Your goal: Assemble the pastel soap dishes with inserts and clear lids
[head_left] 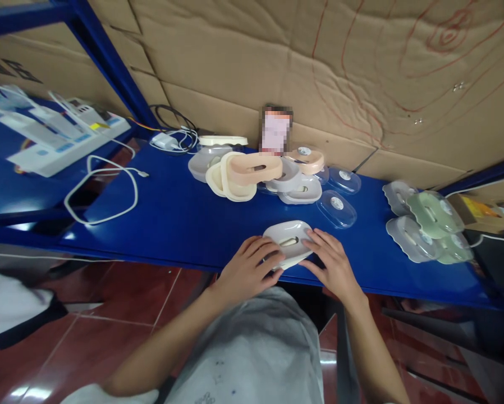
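A whitish oval dish [292, 229], resembling a soap dish with a slot in its middle, is held between both hands at the front edge of the blue table. My left hand [252, 264] grips its left end, fingers over the rim and thumb below. On the right end, my right hand [328, 259] has its fingertips on the rim and its thumb underneath. Beyond the hands lies a pile of similar dishes, with a peach dish [256, 168] on top of cream dishes [239, 192]. A clear oval lid [337, 209] with a round sticker rests right of the pile.
Scalloped grey and green dishes [433, 216] are stacked at the right. A phone [276, 132] leans on the cardboard wall [218, 73]. White cable [100, 219] loops at the left, near a power strip [67, 148]. A blue frame post [109, 62] stands behind.
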Action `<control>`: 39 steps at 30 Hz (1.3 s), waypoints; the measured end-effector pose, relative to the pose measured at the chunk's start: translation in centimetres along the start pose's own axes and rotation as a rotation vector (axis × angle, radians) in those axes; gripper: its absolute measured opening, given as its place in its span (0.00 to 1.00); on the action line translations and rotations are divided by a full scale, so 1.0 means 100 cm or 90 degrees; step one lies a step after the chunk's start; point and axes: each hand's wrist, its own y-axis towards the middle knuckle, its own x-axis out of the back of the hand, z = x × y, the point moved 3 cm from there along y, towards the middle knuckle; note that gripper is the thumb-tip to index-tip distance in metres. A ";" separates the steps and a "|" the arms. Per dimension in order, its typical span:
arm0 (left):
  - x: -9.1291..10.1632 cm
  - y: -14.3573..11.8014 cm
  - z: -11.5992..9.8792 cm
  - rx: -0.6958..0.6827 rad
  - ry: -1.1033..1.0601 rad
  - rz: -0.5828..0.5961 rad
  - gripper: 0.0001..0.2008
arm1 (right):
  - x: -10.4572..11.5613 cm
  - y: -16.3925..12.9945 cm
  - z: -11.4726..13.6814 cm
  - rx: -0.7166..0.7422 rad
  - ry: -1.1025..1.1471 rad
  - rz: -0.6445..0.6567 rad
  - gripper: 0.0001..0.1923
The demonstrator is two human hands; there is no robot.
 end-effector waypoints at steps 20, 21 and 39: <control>0.001 -0.004 0.009 0.122 -0.180 -0.048 0.04 | 0.019 0.010 -0.066 -0.288 -0.187 -0.108 0.35; 0.001 -0.004 0.010 0.144 -0.203 -0.040 0.05 | 0.018 0.010 -0.071 -0.311 -0.195 -0.094 0.35; -0.004 -0.007 0.035 0.256 -0.413 0.012 0.42 | -0.006 -0.008 0.035 0.047 0.005 -0.020 0.38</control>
